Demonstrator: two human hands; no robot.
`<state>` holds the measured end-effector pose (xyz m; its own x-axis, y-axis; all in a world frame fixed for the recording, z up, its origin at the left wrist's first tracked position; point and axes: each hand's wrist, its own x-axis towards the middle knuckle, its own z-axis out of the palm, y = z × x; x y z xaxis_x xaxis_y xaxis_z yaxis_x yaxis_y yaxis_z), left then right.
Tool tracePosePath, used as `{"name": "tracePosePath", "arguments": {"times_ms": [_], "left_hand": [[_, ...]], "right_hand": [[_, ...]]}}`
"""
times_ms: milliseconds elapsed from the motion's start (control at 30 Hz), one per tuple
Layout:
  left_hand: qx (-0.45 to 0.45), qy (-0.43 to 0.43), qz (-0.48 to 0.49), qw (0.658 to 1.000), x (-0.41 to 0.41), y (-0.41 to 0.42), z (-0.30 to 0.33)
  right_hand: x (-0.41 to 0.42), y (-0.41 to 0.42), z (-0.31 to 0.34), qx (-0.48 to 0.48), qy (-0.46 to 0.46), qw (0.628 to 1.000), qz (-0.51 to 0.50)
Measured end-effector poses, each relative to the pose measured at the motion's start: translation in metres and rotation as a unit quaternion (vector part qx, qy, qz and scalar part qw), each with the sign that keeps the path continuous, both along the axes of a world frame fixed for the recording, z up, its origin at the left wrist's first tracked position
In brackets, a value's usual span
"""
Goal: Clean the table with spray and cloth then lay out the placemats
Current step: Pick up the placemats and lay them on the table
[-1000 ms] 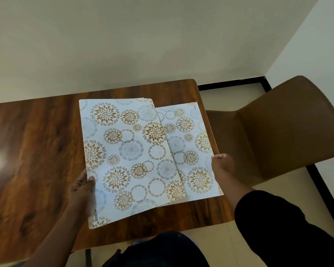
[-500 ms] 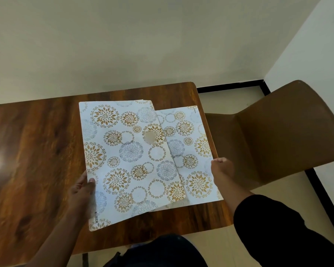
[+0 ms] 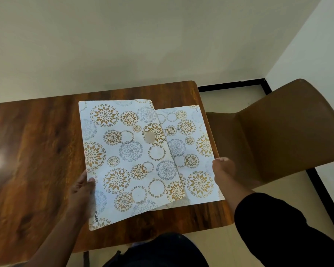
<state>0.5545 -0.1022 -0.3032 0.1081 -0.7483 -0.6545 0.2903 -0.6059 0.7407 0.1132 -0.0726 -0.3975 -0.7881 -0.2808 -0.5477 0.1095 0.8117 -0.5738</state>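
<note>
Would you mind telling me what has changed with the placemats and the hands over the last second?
Very little. The left hand still holds the near-left edge of the upper placemat, and the right hand still grips the right edge of the lower placemat. Nothing was let go or newly taken. The mats overlap as before on the right end of the table; the slight shift in the picture looks like head movement.

The upper placemat (image 3: 127, 157) carries "KUBER" in dark capitals along its near-left edge; another placemat's (image 3: 193, 151) far-corner print is unreadable.
</note>
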Motion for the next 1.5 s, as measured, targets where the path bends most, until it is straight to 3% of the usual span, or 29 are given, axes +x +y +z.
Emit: {"name": "tracePosePath", "arguments": {"times_ms": [433,1100,1367,1500], "left_hand": [[-0.006,-0.007,0.009,1.0,0.005,0.0,-0.005],[-0.012,-0.021,0.013,1.0,0.006,0.003,-0.005],[-0.02,-0.044,-0.006,0.999,0.007,0.004,-0.008],[-0.009,-0.053,-0.014,0.998,0.008,0.006,-0.01]], "right_hand": [[0.007,0.001,0.007,-0.039,-0.013,0.999,-0.017],[0.007,-0.005,0.007,-0.021,-0.022,0.999,-0.034],[0.004,-0.003,0.004,-0.013,0.001,1.0,0.006],[0.005,0.0,0.003,0.016,0.045,0.995,0.086]]}}
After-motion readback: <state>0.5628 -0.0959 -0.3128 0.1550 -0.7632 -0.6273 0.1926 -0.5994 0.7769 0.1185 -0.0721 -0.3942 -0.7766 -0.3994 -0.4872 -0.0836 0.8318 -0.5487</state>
